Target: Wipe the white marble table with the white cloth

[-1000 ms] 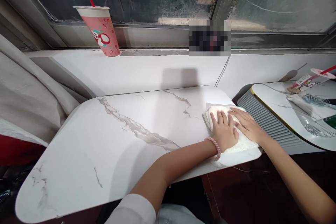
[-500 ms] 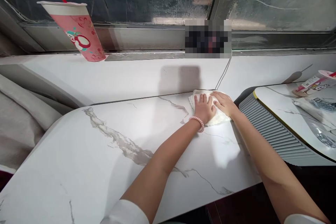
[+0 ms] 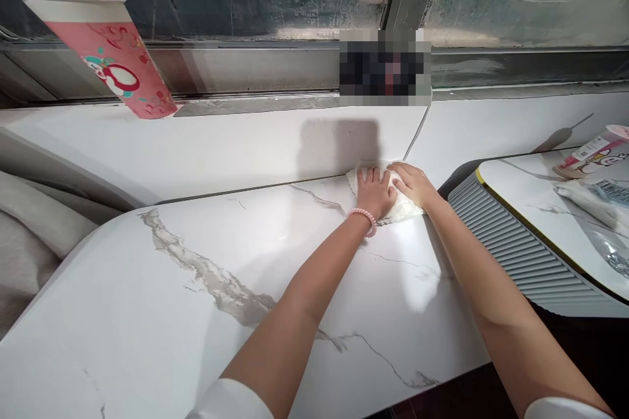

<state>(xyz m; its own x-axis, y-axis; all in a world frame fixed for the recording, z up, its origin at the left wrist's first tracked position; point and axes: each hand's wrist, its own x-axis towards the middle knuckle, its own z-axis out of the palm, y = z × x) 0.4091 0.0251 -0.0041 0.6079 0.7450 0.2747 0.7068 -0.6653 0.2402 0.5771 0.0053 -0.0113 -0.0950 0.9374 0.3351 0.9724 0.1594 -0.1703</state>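
A white cloth (image 3: 401, 211) lies bunched at the back edge of the white marble-patterned tabletop (image 3: 162, 314). My left hand (image 3: 375, 192) presses on it with the palm down and the fingers spread flat; a pink beaded bracelet (image 3: 364, 217) circles that wrist. Just to its right, my right hand (image 3: 413, 183) also rests flat on the cloth, fingers stretched out towards the left hand. Part of the cloth is hidden under both hands.
A pink paper cup (image 3: 115, 59) with a red straw stands on the window ledge. A blurred-out object (image 3: 384, 69) sits there too, a cord hanging below it. At right, a ribbed cabinet (image 3: 521, 255) bears another cup (image 3: 597, 152) and plastic packaging (image 3: 597, 203).
Both hands and the cloth have shifted slightly towards the wall and to the left. The head view has also moved a little; the cup on the ledge appears further left.
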